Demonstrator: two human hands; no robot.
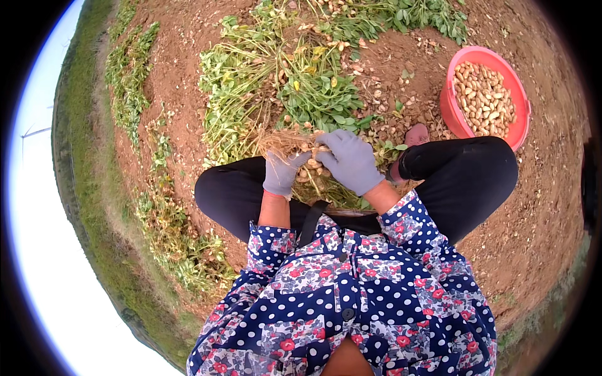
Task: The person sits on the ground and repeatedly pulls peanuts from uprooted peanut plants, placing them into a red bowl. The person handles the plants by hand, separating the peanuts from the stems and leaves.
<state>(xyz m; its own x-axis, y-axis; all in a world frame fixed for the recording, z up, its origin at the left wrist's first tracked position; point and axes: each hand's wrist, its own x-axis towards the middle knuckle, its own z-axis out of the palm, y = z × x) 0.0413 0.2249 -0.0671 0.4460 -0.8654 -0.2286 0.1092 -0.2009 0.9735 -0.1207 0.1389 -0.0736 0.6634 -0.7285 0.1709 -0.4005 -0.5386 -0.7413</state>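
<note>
Gloved in grey, my left hand (pixel 283 174) is closed around the root end of a peanut plant, whose tangled brown roots (pixel 282 143) stick out above it. My right hand (pixel 350 160), in a matching glove, has its fingers on the peanut pods (pixel 312 171) clustered between both hands; which pods it grips is partly hidden by the fingers. Part of the plant shows below the pods, between my legs. Just beyond my hands lies a heap of pulled peanut plants (pixel 324 98) with green leaves, yellowed bits and pods.
A pink plastic bucket (pixel 450 110) holding many unshelled peanuts stands at the right, beyond my bent knee. My shoe (pixel 416 135) rests on brown soil near it. More uprooted plants (pixel 129 80) lie in a row at the left, beside a grassy strip (pixel 89 174). Loose pods and leaf bits dot the soil.
</note>
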